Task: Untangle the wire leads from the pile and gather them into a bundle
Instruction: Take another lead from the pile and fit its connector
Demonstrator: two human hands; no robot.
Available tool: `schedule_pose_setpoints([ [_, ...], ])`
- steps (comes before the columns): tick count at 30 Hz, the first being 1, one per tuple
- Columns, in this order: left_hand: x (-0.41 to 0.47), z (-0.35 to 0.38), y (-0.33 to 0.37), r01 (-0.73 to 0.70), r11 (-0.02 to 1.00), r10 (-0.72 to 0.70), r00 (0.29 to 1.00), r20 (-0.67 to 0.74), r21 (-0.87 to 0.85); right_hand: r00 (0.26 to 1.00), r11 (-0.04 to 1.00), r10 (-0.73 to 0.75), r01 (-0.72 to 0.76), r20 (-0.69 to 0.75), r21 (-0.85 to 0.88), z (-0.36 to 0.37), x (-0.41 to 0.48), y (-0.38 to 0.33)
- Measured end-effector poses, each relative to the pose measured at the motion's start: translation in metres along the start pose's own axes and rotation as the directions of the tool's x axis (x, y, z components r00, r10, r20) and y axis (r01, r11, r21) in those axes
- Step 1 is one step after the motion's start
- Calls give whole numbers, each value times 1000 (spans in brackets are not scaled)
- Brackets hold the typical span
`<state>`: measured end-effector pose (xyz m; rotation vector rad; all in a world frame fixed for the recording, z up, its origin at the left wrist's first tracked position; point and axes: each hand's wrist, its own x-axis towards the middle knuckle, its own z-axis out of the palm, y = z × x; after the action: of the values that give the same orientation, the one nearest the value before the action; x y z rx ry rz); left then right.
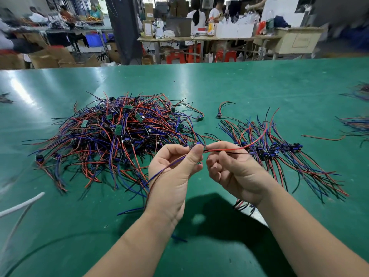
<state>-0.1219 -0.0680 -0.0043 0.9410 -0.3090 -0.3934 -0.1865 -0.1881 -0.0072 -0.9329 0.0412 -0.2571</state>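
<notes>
A tangled pile [119, 136] of red, blue and black wire leads with small green boards lies on the green table [259, 86], left of centre. To the right a sorted bundle [279, 154] of leads lies fanned out, its connectors in a row. Between the two, above the table, my left hand [175, 172] pinches one wire lead [225, 149] at its small board. Its blue and red wires trail down across my left palm. My right hand [233, 170] pinches the same lead's red and black wires just right of the board.
A single loose lead [221, 110] lies behind the bundle, and a stray red wire [323, 138] to its right. More wire heaps [357, 124] sit at the right edge. White cables [22, 206] cross the table's near left. People work at benches behind the table.
</notes>
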Motion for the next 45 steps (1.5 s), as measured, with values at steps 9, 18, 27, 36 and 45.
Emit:
schedule_pose_setpoints([
  [9, -3, 0, -13, -280, 933, 223, 943, 248, 226, 976, 984, 0, 39, -218, 175, 3, 5, -5],
  [18, -14, -9, -21, -571, 671, 374, 812, 449, 473, 961, 982, -75, 118, -267, 147, -5, 5, -22],
  [27, -9, 4, -7, 88, 969, -132, 975, 179, 231, 960, 992, -124, 118, -249, -39, 3, 5, -11],
  [36, -4, -1, -10, 208, 931, -242, 967, 80, 299, 917, 950, -224, 130, -330, -283, 5, 6, -1],
  [45, -6, -2, -3, 314, 807, -487, 833, 263, 500, 819, 990, -138, 109, -557, -84, -19, 8, -30],
])
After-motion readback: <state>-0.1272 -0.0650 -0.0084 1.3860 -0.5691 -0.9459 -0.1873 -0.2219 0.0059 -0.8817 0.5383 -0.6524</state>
